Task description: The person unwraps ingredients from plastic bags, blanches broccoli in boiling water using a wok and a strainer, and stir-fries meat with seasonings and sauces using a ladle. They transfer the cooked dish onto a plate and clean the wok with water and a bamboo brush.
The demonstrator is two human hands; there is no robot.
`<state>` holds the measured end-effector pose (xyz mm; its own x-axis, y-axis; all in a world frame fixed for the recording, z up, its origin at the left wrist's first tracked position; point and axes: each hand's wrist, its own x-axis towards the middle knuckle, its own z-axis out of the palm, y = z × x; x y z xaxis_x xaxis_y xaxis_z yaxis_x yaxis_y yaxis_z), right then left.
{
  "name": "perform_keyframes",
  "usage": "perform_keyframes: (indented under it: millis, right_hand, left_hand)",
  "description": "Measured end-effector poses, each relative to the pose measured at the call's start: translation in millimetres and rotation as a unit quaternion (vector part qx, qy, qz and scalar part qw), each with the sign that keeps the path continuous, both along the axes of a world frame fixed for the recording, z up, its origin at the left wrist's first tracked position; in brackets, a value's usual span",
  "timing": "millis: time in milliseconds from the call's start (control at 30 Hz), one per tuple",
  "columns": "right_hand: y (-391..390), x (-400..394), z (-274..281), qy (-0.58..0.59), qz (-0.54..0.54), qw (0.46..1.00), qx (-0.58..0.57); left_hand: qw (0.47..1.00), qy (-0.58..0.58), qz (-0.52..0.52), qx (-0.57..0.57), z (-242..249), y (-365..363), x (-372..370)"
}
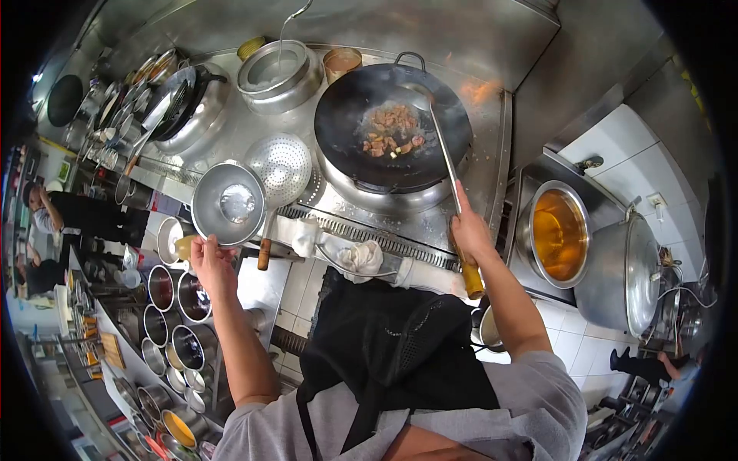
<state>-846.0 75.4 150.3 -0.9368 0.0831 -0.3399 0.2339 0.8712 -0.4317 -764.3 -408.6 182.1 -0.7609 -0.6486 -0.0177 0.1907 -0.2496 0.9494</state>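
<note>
Wok [338, 115] sits at the far middle of the stove [486, 146], raised on a round metal collar, which probably keeps its curved base steady. Small browned pieces of food [392, 121] lie together inside, toward the middle, with a faint haze over them.

Right hand [470, 230]: grip closed around the ladle [444, 142], low on its long handle, the wooden end jutting out on the near side. The ladle's head rests inside the wok, to the right of the food. The long reach appears to keep the fingers back from the heat.

Left hand [215, 261]: fingers closed at the near rim of a metal bowl [207, 203]; exact finger contact cannot be told. The bowl is held left of the wok, beside a perforated strainer [278, 165], perhaps to keep it within reach.

The strainer's wooden handle points nearward, likely for easy pickup. White cloth [360, 259] is bunched along the stove's near edge. Far left of the wok: a round steel pot [260, 96] under a thin spout. Right: a pan of amber liquid [557, 234], beside a large lidded pot [607, 269].
</note>
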Motion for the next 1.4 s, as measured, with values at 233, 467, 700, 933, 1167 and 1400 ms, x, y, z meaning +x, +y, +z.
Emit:
perform_keyframes:
  millis: [233,467,700,933,1167,1400]
  right_hand:
    - [38.9,15.8,-27.8,0.048,0.153,0.978,-0.136]
    - [71.0,16.6,-48.3,0.103,0.163,0.98,-0.041]
    - [132.9,85.7,-52.5,0.087,0.103,0.991,-0.008]
    - [44.0,50.4,-36.4,0.186,0.151,0.92,-0.31]
    - [-92.1,-54.1,-31.8,-0.24,0.04,0.711,-0.659]
    - [-205.5,53.8,-9.8,-0.343,0.148,0.665,-0.647]
  left_hand:
    - [0.997,-0.026,0.063,-0.023,11.6,33.1,63.3]
    - [0.986,-0.029,0.163,-0.022,17.8,6.5,142.8]
    - [0.943,-0.01,0.331,0.03,-5.7,-9.1,296.2]
    - [0.828,-0.084,0.552,0.04,-77.3,-7.6,497.1]
    - [0.601,-0.074,0.776,0.177,-194.2,89.7,692.2]
    - [0.554,0.018,0.812,0.179,-217.7,84.0,687.4]
